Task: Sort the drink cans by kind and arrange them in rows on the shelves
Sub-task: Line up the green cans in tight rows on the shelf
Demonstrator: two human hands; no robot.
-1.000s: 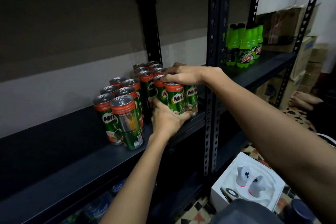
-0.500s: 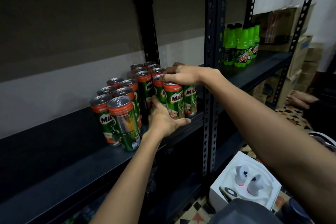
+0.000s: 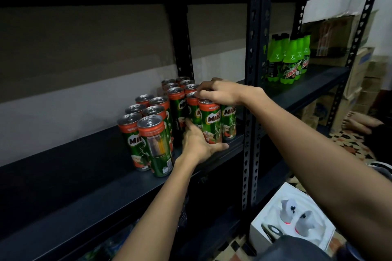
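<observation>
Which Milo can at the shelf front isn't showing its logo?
The front-left can by the left hand: its barcode-and-text panel faces out; neighbouring front cans show MILO.

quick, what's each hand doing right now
Left hand: fingers wrapped round the base of the front Milo can, holding it.
Right hand: fingers curled over the tops of the Milo cans, gripping them.
</observation>
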